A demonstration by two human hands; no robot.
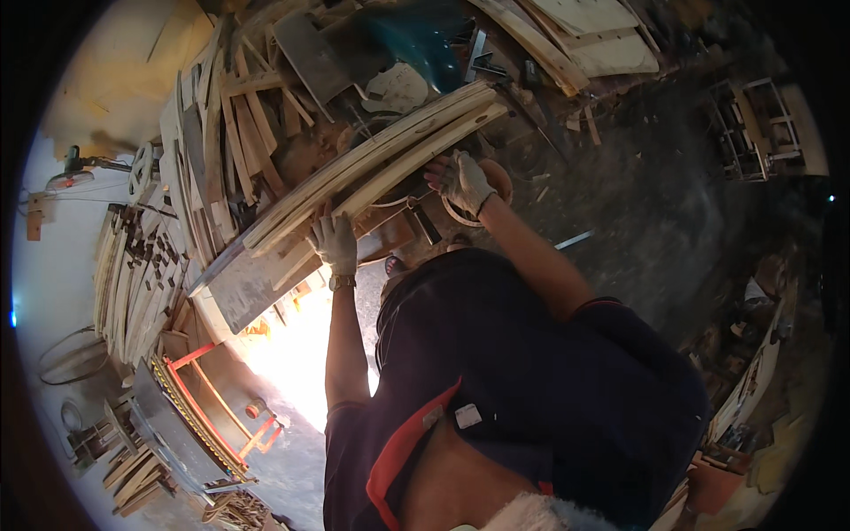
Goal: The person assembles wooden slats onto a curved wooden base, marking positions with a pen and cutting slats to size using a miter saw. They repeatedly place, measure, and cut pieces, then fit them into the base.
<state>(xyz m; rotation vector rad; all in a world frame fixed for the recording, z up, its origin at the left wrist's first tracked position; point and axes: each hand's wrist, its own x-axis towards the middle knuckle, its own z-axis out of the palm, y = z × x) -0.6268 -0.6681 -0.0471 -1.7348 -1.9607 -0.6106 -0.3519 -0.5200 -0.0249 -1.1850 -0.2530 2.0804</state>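
Wood slats (372,164), curved, gripped in both gloved hands: left (336,243) low end, right (463,181) near top; stack could slide apart, grip covers edges only.

No packages, signs or screens show anywhere in the view. The one thing of the kind is a small label (467,415): a pale, roughly rectangular tag sewn on the dark garment of the person, near the lower middle of the scene, just right of the garment's red trim. Whatever is printed on it is too small to tell.
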